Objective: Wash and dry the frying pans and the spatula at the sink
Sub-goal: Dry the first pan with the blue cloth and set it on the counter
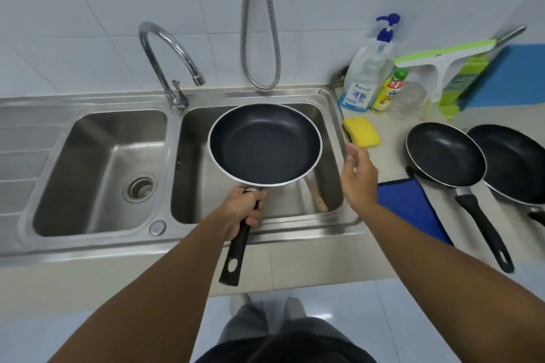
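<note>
Fingers of our left hand point(242, 211) are clamped round the frying pan point(265, 144) handle to keep it level over the sink point(118, 100), while our right hand point(358, 174), fingers loose and apart, hovers just short of the sponge point(362, 131) past its fingertips, guessing that's next.

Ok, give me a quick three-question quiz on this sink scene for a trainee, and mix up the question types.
1. True or false: the left hand grips the handle of the frying pan held over the right basin.
2. Multiple choice: the right hand reaches toward A) the tap, B) the yellow sponge, C) the pump bottle.
3. Short answer: how many other frying pans lie on the counter right of the sink?

Key: 1 true; 2 B; 3 two.
</note>
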